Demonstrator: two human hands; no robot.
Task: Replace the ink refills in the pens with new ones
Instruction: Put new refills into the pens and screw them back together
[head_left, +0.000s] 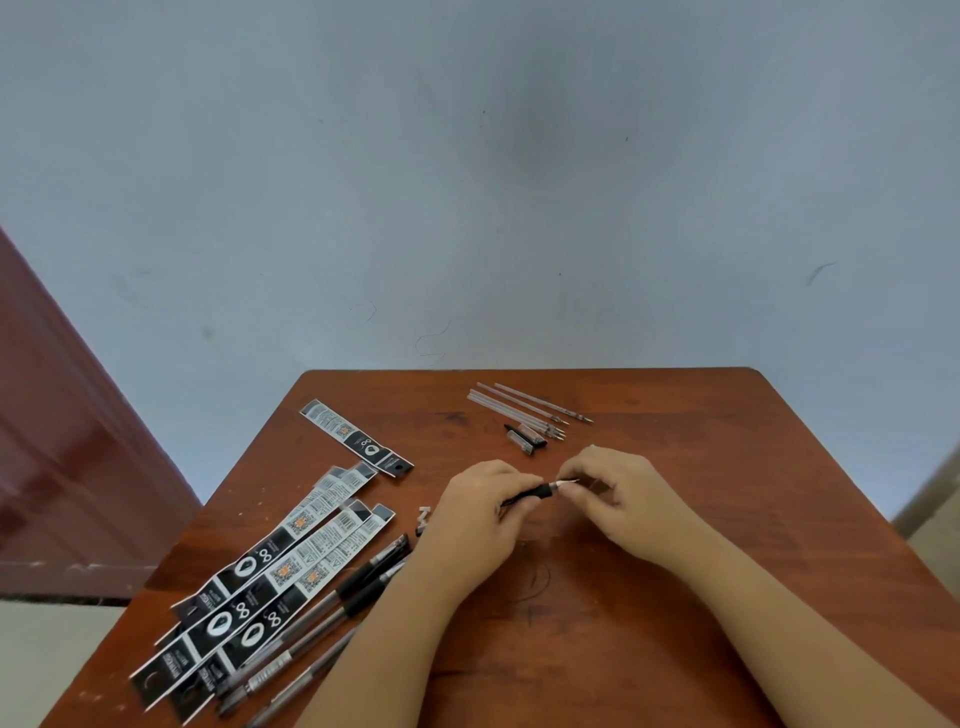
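Note:
My left hand (478, 519) is closed around the barrel of a black-grip pen (537, 491), tip pointing right. My right hand (618, 493) pinches the pen's silver tip end between thumb and fingers. Both hands hover just above the middle of the wooden table (649, 623). Several clear refills (524, 408) lie in a row at the far edge, with a pen cap (524, 435) just in front of them. Several black-grip pens (332, 613) lie at the near left.
Black and white refill packets (280, 571) are fanned out at the left, with one more packet (356, 436) lying apart further back. Small white pieces (422, 518) sit beside my left hand. A blue wall rises behind the table.

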